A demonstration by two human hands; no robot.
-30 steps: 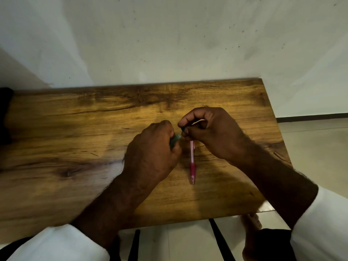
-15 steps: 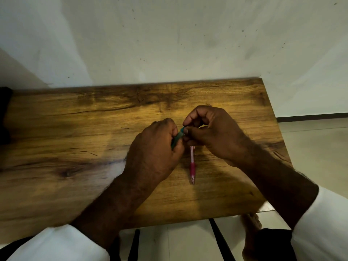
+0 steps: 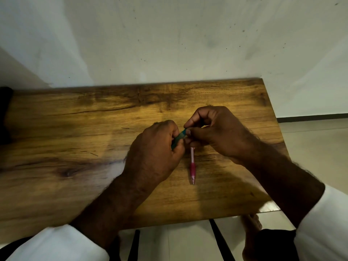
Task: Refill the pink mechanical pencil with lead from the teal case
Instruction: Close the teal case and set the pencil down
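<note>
The teal lead case (image 3: pixel 178 139) is a slim tube held up above the table, with my left hand (image 3: pixel 156 153) curled round its lower part. My right hand (image 3: pixel 216 132) pinches the case's upper end between thumb and forefinger; whether a lead is between the fingertips is too small to tell. The pink mechanical pencil (image 3: pixel 192 166) lies on the wooden table (image 3: pixel 75 147) just below my hands, its tip pointing toward me and its far end hidden under my right hand.
The table's right edge (image 3: pixel 271 117) borders a tiled floor (image 3: pixel 316 144). A white wall (image 3: pixel 169 44) rises behind the table. My bare foot (image 3: pixel 251 240) and dark table legs (image 3: pixel 222 240) show under the near edge.
More of the teal case now shows between my hands, tilted up to the right. My right hand's fingertips have shifted onto its upper end. The pencil has not moved.
</note>
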